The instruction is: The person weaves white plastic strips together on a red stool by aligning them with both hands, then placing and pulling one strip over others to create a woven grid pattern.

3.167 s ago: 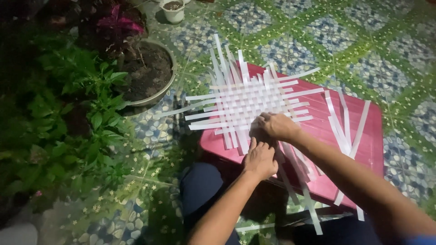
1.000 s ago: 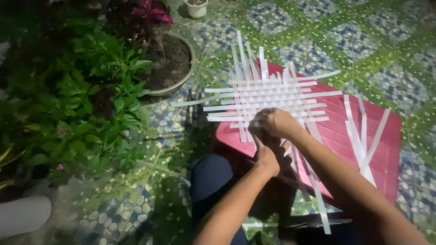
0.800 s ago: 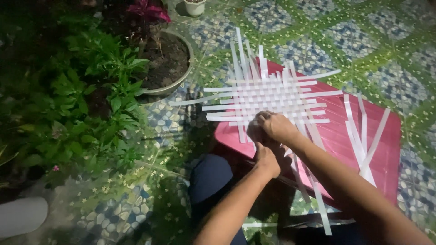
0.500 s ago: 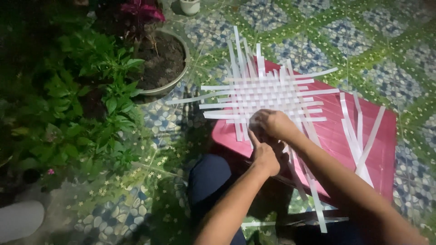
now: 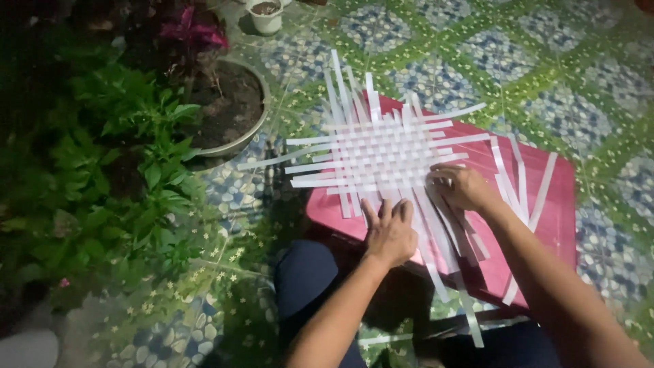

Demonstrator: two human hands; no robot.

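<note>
Head view: woven white strip mat (image 5: 388, 153) lying on red tabletop (image 5: 545, 225), centre. Left hand (image 5: 390, 232) now flat at near edge, fingers spread, no longer tucked under right hand (image 5: 463, 187), fingers curled on right-side strips.

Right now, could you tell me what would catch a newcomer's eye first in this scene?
The bright woven mat of white strips stands out, lying on a pink board at centre. The left hand presses flat at the mat's near edge, and the right hand rests on its right side. Leafy green plants fill the left, beside a round soil-filled pot.
</note>
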